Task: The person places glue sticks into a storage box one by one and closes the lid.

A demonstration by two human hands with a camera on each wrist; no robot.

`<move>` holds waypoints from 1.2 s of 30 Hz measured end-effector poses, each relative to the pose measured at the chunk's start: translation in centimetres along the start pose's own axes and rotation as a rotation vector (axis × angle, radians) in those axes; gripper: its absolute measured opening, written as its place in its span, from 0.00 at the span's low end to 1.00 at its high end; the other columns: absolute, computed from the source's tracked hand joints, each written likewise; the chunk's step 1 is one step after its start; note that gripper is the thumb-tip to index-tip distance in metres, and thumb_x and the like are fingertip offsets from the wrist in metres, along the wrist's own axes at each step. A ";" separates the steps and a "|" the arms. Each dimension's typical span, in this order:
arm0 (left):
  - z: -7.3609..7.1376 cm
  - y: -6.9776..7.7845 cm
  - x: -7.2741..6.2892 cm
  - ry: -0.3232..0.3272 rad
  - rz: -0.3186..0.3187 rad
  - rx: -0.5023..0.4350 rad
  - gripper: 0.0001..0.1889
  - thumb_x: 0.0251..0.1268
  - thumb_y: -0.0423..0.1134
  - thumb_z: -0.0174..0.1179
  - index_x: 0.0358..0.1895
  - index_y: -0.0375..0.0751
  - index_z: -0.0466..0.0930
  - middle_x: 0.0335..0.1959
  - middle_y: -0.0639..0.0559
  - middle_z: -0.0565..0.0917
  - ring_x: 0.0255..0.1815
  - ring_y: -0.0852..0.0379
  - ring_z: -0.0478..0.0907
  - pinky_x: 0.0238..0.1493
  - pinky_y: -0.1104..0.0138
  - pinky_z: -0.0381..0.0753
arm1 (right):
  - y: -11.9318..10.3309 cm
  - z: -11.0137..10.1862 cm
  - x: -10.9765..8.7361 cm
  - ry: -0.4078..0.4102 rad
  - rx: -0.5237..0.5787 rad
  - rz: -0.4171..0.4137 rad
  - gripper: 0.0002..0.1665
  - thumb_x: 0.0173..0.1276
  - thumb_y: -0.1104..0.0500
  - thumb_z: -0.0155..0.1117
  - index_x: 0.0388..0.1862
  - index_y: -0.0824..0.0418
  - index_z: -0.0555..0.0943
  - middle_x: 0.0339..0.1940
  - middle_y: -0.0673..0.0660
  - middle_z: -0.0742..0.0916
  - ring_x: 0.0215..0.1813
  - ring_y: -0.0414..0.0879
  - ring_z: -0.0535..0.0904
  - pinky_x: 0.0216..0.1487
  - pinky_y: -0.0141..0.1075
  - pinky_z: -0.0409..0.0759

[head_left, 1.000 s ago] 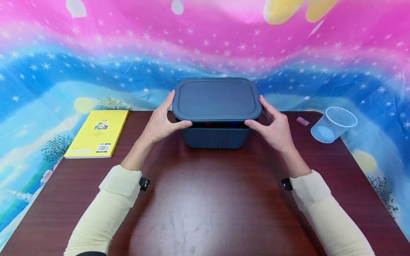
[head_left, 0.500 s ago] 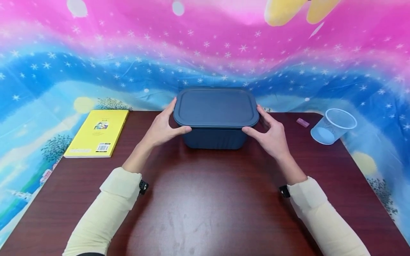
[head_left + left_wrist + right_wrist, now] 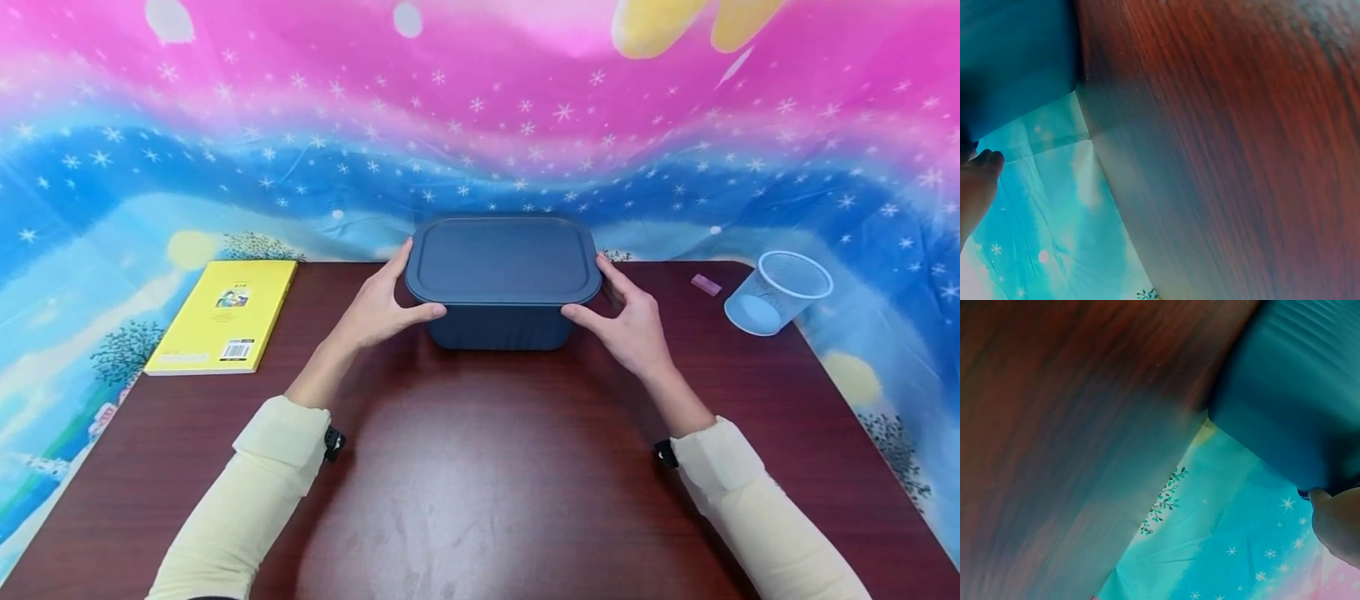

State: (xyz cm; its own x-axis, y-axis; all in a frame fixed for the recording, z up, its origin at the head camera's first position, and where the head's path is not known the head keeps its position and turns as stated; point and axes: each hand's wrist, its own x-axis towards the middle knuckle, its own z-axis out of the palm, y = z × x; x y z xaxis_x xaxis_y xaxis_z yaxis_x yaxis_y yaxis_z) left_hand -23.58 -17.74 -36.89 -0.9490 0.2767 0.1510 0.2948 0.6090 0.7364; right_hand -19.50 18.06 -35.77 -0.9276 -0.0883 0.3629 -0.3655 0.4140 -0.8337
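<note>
In the head view a dark blue-grey lid [image 3: 504, 258] lies over a storage box [image 3: 498, 327] of the same colour at the table's back edge. My left hand [image 3: 375, 304] holds the lid's left end, thumb at the front rim and fingers along the side. On the opposite end my right hand [image 3: 633, 325] grips the rim the same way. No gap shows between lid and box along the front, and the box's contents are hidden. Each wrist view catches the box wall [image 3: 1016, 62] and only part of the hand, at the image edge.
A yellow book [image 3: 225, 317] lies at the left on the dark wooden table [image 3: 480, 467]. To the right are a small pink eraser-like block [image 3: 707, 284] and a white mesh cup [image 3: 778, 292]. Behind the table hangs a patterned cloth [image 3: 480, 125].
Both hands have brought the lid down. A dark gap between lid and box, with red and blue bits showing inside, has closed. The right hand has shifted slightly left.
</note>
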 end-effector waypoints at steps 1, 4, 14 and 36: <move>0.0 0.0 0.0 0.000 0.002 -0.003 0.62 0.53 0.68 0.70 0.84 0.53 0.40 0.83 0.57 0.48 0.82 0.53 0.46 0.74 0.42 0.58 | -0.3 0.0 -0.1 0.000 -0.003 0.000 0.49 0.62 0.64 0.77 0.78 0.66 0.62 0.78 0.62 0.67 0.76 0.54 0.66 0.70 0.46 0.68; -0.1 0.1 0.0 -0.005 0.005 -0.001 0.62 0.53 0.68 0.71 0.84 0.53 0.40 0.83 0.56 0.48 0.82 0.53 0.47 0.74 0.43 0.59 | -0.3 0.1 -0.1 -0.004 -0.016 0.000 0.49 0.63 0.63 0.77 0.78 0.67 0.62 0.78 0.62 0.67 0.76 0.55 0.66 0.70 0.47 0.68; -0.3 0.5 0.3 -0.002 0.003 0.065 0.63 0.52 0.71 0.69 0.84 0.53 0.39 0.83 0.56 0.49 0.81 0.53 0.49 0.73 0.44 0.61 | 1.0 -1.0 0.9 -0.032 -0.135 0.037 0.51 0.60 0.47 0.80 0.78 0.58 0.66 0.74 0.58 0.74 0.70 0.53 0.74 0.67 0.50 0.73; 0.1 0.1 -0.6 0.012 0.089 -0.033 0.55 0.61 0.61 0.70 0.83 0.62 0.40 0.82 0.64 0.51 0.77 0.56 0.59 0.72 0.48 0.65 | 0.9 -1.5 0.5 -0.057 -0.127 0.015 0.47 0.62 0.51 0.79 0.77 0.58 0.68 0.74 0.56 0.74 0.72 0.52 0.71 0.69 0.48 0.71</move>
